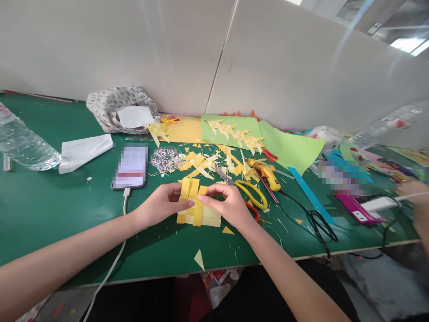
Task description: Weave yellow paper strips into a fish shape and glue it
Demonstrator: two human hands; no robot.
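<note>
A small weave of yellow and cream paper strips (198,213) lies near the front of the green table. My left hand (164,203) pinches its left side, the thumb on top and the fingers behind. My right hand (229,203) has thumb and index finger closed on a yellow strip at the weave's upper middle. Just beyond my right hand are yellow-handled scissors (253,194), and a red handle (253,210) shows partly behind that hand. Cut paper scraps (201,164) are heaped behind the weave.
A charging phone (130,166) and a bead box (166,158) stand at left, a water bottle (27,138) farther left. Right are a yellow glue gun (268,174), black cable and blue strip (311,197). Woven paper fish (234,133) lie behind. Another person's hand (414,192) shows far right.
</note>
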